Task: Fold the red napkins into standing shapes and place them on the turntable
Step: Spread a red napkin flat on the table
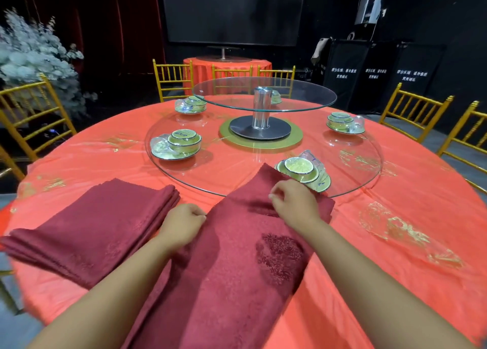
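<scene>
A round table draped in an orange-red tablecloth (pixel 395 256) fills most of the view, in a dark room. In the lower centre of the frame, one dark red napkin (pixel 232 264) lies spread flat on the cloth, set diagonally. Its far corner reaches over the near rim of the glass turntable (pixel 237 169), and its near end runs off the bottom edge.

The left hand (pixel 181 223) has curled fingers and pinches the napkin's left edge. The right hand (pixel 292 203) is also curled and grips the fabric near its upper right side, where a short fold shows across the cloth. Both forearms come in from the bottom of the frame.

Just left of the napkin, touching the left hand's side, a stack of folded red napkins (pixel 100 222) rests on the tablecloth.

The turntable carries wrapped sets of bowls and plates. One set (pixel 305 172) sits just behind the right hand, beside the napkin's far corner, another (pixel 176 144) at centre left, and another (pixel 345 123) at right. A metal post (pixel 261 109) rises from the middle of the turntable and holds a smaller upper glass tier (pixel 303 96).

Gold chairs (pixel 416 111) ring the table. Behind them, at upper centre, stands a second red-clothed table (pixel 226 69) under a dark screen (pixel 232 11). Pale white foliage (pixel 29 53) fills the upper left.
</scene>
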`<state>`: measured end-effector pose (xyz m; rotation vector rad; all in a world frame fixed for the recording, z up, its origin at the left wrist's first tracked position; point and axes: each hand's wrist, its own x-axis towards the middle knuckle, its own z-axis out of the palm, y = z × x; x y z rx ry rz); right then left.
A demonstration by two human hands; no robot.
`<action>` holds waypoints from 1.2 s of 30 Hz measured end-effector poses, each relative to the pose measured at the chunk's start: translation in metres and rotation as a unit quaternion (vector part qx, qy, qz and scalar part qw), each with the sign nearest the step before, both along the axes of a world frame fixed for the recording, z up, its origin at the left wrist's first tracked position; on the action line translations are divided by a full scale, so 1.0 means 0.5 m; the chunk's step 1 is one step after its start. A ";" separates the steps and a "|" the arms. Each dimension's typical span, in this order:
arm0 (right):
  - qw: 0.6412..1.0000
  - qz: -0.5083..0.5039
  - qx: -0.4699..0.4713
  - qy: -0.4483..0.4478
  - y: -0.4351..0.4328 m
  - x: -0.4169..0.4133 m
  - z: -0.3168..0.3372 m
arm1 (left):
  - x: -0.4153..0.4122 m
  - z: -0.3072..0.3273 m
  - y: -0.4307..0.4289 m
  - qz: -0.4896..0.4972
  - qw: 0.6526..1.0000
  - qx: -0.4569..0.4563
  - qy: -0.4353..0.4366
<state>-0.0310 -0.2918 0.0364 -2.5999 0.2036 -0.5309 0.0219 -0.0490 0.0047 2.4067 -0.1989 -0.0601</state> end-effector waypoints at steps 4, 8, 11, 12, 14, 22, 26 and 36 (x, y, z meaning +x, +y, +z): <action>0.984 0.062 0.158 0.062 0.072 -0.020 -0.047 | -0.004 0.024 -0.006 -0.008 0.985 -0.144 0.091; 0.939 0.045 0.328 0.098 0.137 -0.020 -0.065 | -0.020 0.053 -0.020 -0.045 0.983 -0.131 0.120; 0.936 0.021 0.338 0.097 0.163 -0.013 -0.070 | -0.027 0.071 -0.023 -0.071 0.975 -0.120 0.172; 0.931 0.017 0.351 0.095 0.169 -0.011 -0.071 | -0.027 0.075 -0.023 -0.077 0.973 -0.117 0.184; 0.920 0.013 0.380 0.095 0.178 -0.009 -0.072 | -0.028 0.079 -0.024 -0.079 0.971 -0.116 0.193; 0.954 -0.046 0.291 0.044 0.152 -0.033 -0.075 | 0.001 0.063 -0.022 0.006 0.988 -0.075 0.133; 0.975 -0.104 0.198 0.007 0.086 -0.092 -0.077 | 0.038 0.054 0.025 0.035 0.996 0.059 0.059; 0.984 -0.165 0.028 0.068 -0.069 -0.287 -0.083 | -0.015 0.066 0.047 0.037 0.947 0.231 -0.220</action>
